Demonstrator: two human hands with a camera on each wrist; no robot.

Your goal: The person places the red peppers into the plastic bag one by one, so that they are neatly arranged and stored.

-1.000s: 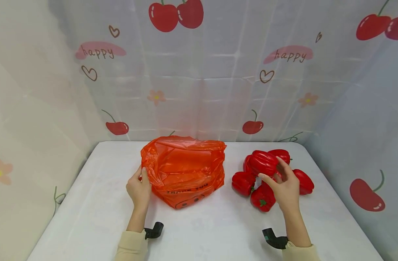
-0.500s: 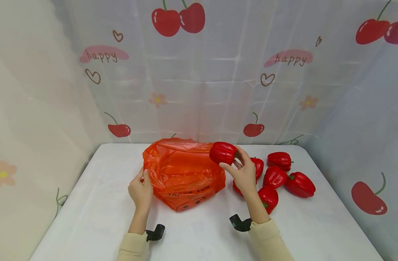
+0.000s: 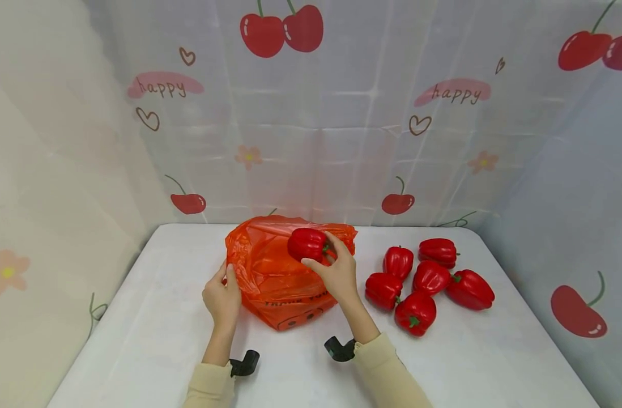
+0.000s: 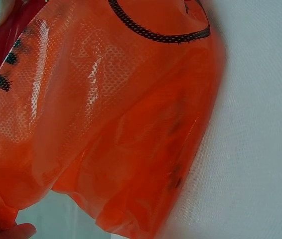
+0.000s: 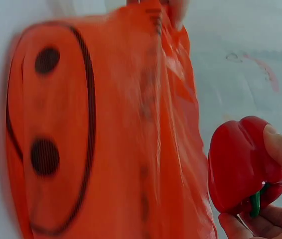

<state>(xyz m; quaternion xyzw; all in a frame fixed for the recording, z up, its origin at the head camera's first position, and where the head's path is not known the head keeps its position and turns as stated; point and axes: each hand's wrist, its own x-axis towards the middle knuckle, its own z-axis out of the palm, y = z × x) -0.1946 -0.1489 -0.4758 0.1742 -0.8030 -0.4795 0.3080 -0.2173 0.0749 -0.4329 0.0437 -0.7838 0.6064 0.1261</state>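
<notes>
An orange plastic bag (image 3: 270, 289) with black print stands on the table, its mouth gaping upward. My left hand (image 3: 222, 297) pinches the left edge of that mouth. Over the opening, my right hand (image 3: 337, 272) grips a red bell pepper (image 3: 306, 245) near its green stem end, with thumb and fingers on either side. In the right wrist view the bell pepper (image 5: 240, 164) shows its stem pointing downward, beside the bag (image 5: 116, 124). Through the left wrist view the bag (image 4: 106, 124) fills most of the picture, with part of the pepper (image 4: 6, 40) at the upper left.
Several red bell peppers (image 3: 415, 313) lie in a loose group on the right of the white table (image 3: 301, 374). Behind and at both sides hang pale curtains (image 3: 311, 141) printed with cherries and hearts. Each wrist wears a black camera mount (image 3: 245, 363).
My right hand has lifted a bell pepper off the group and carried it left to above the bag's mouth. The left hand keeps its hold on the bag's edge.
</notes>
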